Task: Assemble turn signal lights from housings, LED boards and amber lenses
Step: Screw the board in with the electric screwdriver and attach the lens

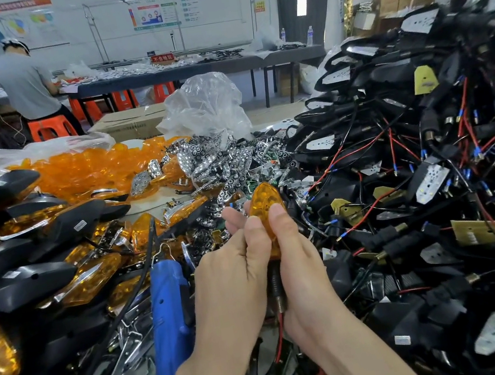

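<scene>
Amber lens [265, 211]: L hand [234, 282] & R hand [304, 271] grip curled round it, thumbs on top.

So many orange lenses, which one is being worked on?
The amber lens held upright between the left hand and right hand; the others lie in heaps.

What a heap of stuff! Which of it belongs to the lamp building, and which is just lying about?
For the job: light in left hand and right hand, amber lenses, black housings, shiny silver pieces, finished lights.
Lying about: plastic bag, cardboard box, orange stool, water bottle.
</scene>
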Motion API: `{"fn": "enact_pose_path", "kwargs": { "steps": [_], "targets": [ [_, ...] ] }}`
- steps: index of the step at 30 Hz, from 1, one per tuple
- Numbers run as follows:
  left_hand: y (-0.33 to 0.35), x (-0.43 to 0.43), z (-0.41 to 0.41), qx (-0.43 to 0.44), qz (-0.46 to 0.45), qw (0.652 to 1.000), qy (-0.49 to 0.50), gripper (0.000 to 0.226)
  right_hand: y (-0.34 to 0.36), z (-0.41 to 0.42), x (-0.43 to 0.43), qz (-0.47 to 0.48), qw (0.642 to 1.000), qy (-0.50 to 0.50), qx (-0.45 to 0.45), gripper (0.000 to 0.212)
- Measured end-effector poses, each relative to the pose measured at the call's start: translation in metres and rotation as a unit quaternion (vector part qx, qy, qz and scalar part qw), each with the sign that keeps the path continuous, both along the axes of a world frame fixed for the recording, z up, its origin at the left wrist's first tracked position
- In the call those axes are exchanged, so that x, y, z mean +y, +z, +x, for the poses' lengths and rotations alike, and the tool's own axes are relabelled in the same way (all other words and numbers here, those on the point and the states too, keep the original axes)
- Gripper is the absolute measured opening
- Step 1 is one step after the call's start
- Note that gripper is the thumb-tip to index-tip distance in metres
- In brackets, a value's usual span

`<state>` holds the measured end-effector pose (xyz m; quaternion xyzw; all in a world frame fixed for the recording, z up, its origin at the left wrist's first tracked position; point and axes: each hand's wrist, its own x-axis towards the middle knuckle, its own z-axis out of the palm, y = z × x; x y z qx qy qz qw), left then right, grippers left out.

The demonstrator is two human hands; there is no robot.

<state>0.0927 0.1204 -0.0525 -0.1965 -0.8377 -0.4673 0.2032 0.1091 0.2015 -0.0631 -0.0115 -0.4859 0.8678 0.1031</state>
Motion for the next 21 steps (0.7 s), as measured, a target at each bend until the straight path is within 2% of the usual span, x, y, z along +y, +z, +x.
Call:
{"fn": "enact_pose_path", "kwargs": {
  "steps": [3,7,9,11,15,18,21],
  "targets": [
    [0.000,0.001,-0.001,0.002,-0.002,1.000,-0.004,0.052,0.001,0.000,-0.001,-0.014,1.000,0.012,0.003,0.040],
    [-0.001,0.001,0.001,-0.006,0.013,1.000,-0.025,0.051,0.001,0.000,0.004,-0.064,0.996,0.045,-0.046,0.044],
    [-0.002,0.002,0.002,-0.040,0.056,0.996,-0.061,0.052,0.002,0.000,0.011,-0.097,0.992,0.058,-0.056,0.045],
    [-0.004,0.001,-0.001,-0.082,0.104,0.988,-0.074,0.051,0.005,-0.002,0.019,-0.134,0.989,0.046,-0.032,0.036],
    [-0.005,-0.002,-0.005,-0.146,0.162,0.975,-0.040,0.028,0.005,-0.007,0.028,-0.182,0.983,-0.003,-0.022,0.029],
    [-0.005,-0.002,-0.009,-0.162,0.147,0.975,-0.040,0.023,0.003,-0.009,0.027,-0.171,0.983,-0.012,-0.060,0.036],
    [0.005,-0.006,-0.012,-0.154,0.139,0.976,-0.062,0.021,0.001,-0.008,0.027,-0.147,0.985,-0.008,-0.088,0.030]
  ]
}}
